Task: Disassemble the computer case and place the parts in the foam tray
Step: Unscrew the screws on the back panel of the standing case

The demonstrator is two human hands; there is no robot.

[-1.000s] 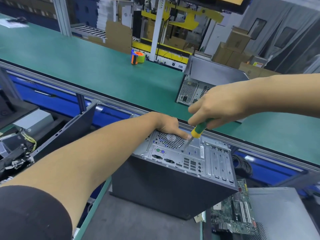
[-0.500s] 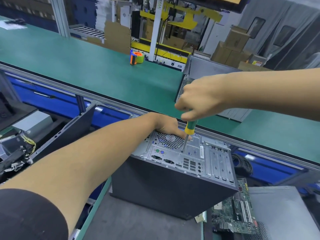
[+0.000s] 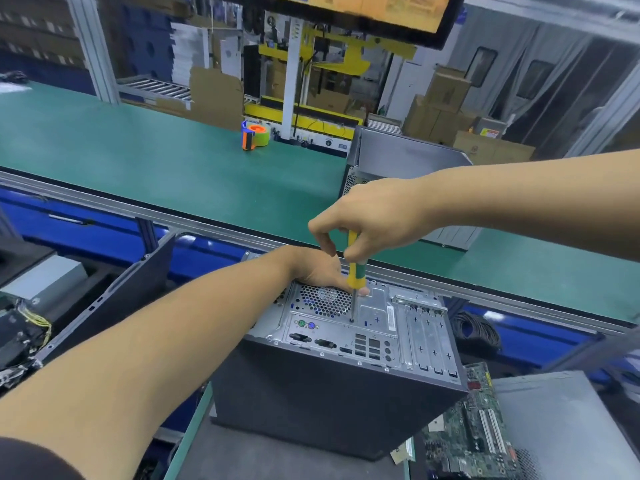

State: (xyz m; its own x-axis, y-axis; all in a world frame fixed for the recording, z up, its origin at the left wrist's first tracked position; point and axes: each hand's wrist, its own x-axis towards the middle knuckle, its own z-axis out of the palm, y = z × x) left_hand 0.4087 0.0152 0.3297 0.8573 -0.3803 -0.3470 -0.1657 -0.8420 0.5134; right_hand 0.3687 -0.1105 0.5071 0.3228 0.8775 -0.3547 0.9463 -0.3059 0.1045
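Observation:
A black computer case (image 3: 329, 393) stands on end in front of me, its silver rear panel (image 3: 367, 323) facing up. My left hand (image 3: 318, 268) rests on the panel's far edge beside the fan grille (image 3: 323, 301), fingers laid flat on the metal. My right hand (image 3: 374, 216) grips the top of a yellow and green screwdriver (image 3: 355, 271), held nearly upright. Its tip sits on a screw point just right of the grille. A green motherboard (image 3: 474, 431) lies to the right of the case.
A green conveyor belt (image 3: 156, 168) runs behind the case, carrying a second computer case (image 3: 398, 157) and an orange and green tape dispenser (image 3: 254, 135). Dark case parts and wiring (image 3: 27, 334) lie at left. A grey panel (image 3: 561, 427) lies at right. Black cables (image 3: 476, 330) coil behind.
My right hand has swung left and raised the screwdriver from a slant to nearly upright, with its tip staying on the rear panel. My left hand has stayed on the case.

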